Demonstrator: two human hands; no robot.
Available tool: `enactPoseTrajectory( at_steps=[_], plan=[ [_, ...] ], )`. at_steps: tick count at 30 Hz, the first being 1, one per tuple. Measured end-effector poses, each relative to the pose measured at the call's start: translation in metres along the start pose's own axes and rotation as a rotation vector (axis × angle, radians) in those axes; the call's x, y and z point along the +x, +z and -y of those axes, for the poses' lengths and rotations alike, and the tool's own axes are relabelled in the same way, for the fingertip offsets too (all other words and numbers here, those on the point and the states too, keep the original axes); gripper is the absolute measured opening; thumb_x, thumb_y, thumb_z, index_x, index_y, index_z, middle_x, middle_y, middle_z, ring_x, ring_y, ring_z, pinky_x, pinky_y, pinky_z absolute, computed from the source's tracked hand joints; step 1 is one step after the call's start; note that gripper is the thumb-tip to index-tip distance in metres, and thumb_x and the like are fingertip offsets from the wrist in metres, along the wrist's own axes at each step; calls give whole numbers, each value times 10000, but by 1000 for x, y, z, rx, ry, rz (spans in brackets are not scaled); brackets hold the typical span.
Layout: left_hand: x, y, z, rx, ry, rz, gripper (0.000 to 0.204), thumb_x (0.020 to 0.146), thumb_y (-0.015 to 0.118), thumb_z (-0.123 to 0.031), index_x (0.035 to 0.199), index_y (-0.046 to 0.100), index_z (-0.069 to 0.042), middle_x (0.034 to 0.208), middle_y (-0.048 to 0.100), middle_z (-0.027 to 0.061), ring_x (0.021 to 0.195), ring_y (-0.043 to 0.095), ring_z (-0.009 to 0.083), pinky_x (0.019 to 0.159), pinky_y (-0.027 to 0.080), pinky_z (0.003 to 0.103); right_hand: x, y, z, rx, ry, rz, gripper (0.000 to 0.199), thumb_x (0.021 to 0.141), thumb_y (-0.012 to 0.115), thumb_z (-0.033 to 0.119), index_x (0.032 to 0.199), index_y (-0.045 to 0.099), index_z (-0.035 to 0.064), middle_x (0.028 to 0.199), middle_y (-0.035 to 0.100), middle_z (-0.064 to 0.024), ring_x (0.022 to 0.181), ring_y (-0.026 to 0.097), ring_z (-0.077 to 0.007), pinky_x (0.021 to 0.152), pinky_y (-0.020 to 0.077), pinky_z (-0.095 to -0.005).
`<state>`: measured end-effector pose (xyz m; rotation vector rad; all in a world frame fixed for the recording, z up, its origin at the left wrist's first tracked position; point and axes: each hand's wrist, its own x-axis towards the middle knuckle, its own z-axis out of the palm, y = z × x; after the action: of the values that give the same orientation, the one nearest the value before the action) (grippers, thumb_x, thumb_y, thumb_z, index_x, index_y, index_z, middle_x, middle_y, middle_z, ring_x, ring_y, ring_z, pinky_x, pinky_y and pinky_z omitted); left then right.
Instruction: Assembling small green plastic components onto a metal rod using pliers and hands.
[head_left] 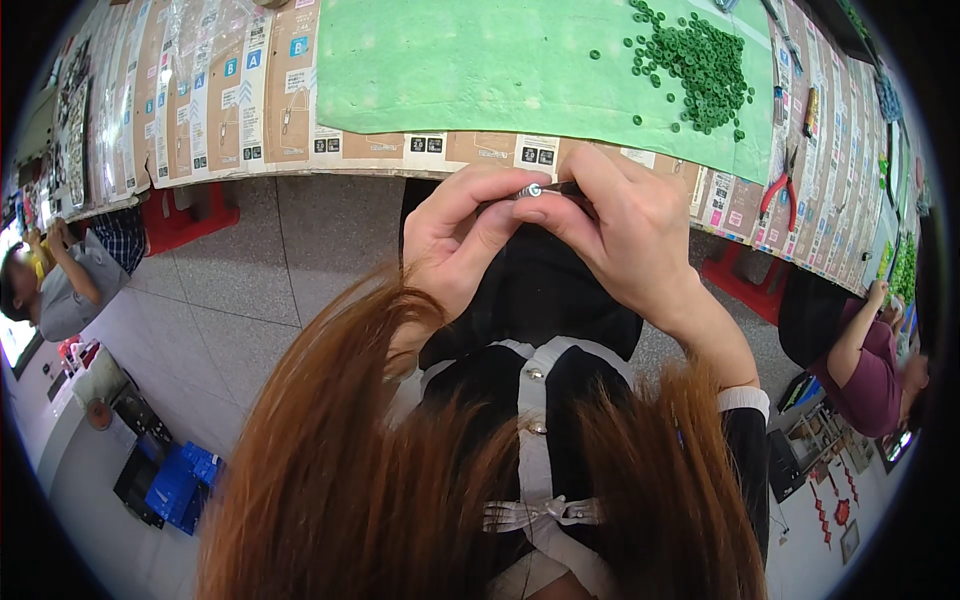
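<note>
Fingers (493,222) of both hands hold a small silvery piece (535,190) between tips.

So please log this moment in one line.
left hand: holding silvery part | right hand: same | green rings: on green sheet | pliers: on table

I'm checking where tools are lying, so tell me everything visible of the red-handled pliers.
The pliers have two curved red handles, which look plastic-coated, and a dark, narrow nose that looks metal. They lie on the printed cardboard covering, just right of the near corner of the green sheet. The handles are spread apart and point toward the picture's lower edge; the nose points up the picture. Whether its tips meet is too small to tell. No hand touches them.
</note>
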<state>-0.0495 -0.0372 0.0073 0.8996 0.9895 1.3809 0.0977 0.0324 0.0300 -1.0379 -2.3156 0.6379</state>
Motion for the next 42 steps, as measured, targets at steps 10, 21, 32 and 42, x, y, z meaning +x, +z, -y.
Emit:
enactPoseTrajectory(
  at_steps=[10,21,32,42],
  plan=[
    [1,-4,2,-99,-46,-16,169,865,544,18,1031,575,32,988,581,84,923,547,125,825,432,244,-1,-10,12,-5,32,169,292,823,603,329,778,485,66,646,507,-76,545,542,-243,447,416,-328],
    [1,-8,1,57,-8,-22,133,807,573,57,938,588,35,941,586,113,837,573,169,769,474,280,-2,-12,12,-63,-11,232,343,796,608,389,771,488,69,645,505,-72,532,539,-239,441,416,-327],
    [-4,-7,5,92,74,-66,168,777,614,78,931,628,14,910,615,92,851,577,155,775,448,266,-4,-8,11,-61,-33,242,350,809,589,393,737,467,73,572,486,-55,490,530,-228,418,406,-315],
    [1,-3,8,-21,107,-67,177,786,597,100,940,603,13,942,590,93,875,564,149,791,450,261,-5,-7,13,-11,-7,196,317,810,600,362,753,474,77,584,486,-52,495,533,-228,420,409,-321]
  ],
)
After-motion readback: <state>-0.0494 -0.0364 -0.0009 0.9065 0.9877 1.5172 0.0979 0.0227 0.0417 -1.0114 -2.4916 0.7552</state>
